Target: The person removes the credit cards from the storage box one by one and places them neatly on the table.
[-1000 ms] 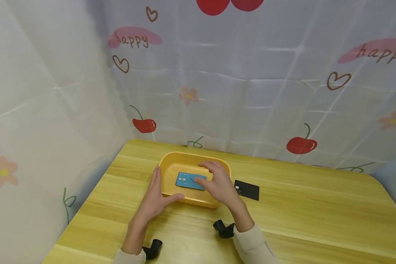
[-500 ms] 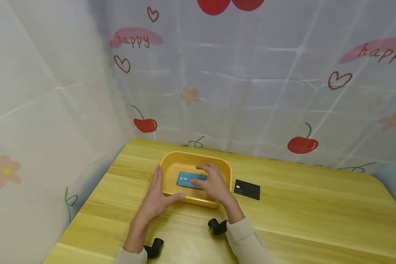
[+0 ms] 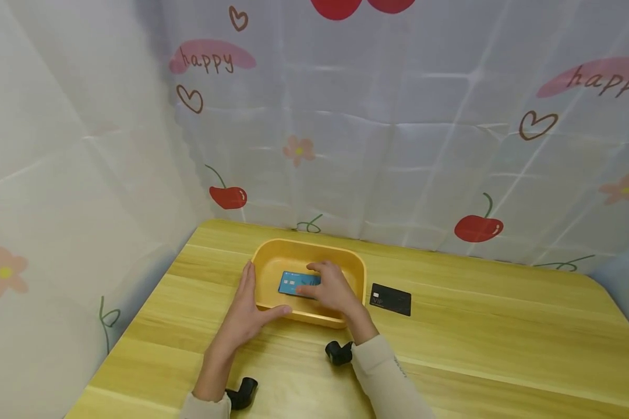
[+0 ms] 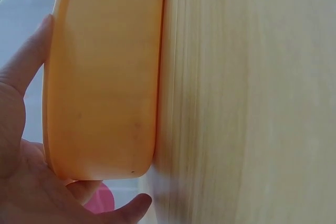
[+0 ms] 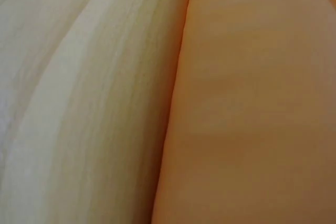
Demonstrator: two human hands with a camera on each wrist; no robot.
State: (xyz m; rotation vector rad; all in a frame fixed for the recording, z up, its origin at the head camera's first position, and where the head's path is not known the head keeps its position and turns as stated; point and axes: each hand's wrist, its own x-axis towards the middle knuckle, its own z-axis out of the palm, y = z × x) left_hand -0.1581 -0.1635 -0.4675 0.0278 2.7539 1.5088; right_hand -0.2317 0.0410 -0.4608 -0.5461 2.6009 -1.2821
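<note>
In the head view, a yellow plastic tray (image 3: 272, 314) stands on the wooden table. A blue bank card (image 3: 289, 281) lies inside it, its right part covered by my right hand (image 3: 332, 291). My right thumb and fingers are spread over the card, thumb low over its front part, forefinger past its far edge. I cannot tell whether they touch it. My left hand (image 3: 245, 311) rests against the tray's near left corner, fingers straight along the left side and thumb at the front rim. The left wrist view shows that hand (image 4: 31, 182) beside the tray's outer wall (image 4: 105, 77).
A black card (image 3: 391, 299) marked VIP lies on the table just right of the tray. Black wrist mounts (image 3: 338, 352) stick out from both sleeves. A printed curtain (image 3: 398, 145) hangs behind the table. The right wrist view holds only tray wall (image 5: 257, 103) and tabletop.
My right hand has shifted a little left over the blue card, covering more of it, and its forearm has swung left. The left hand, tray and black card keep their places.
</note>
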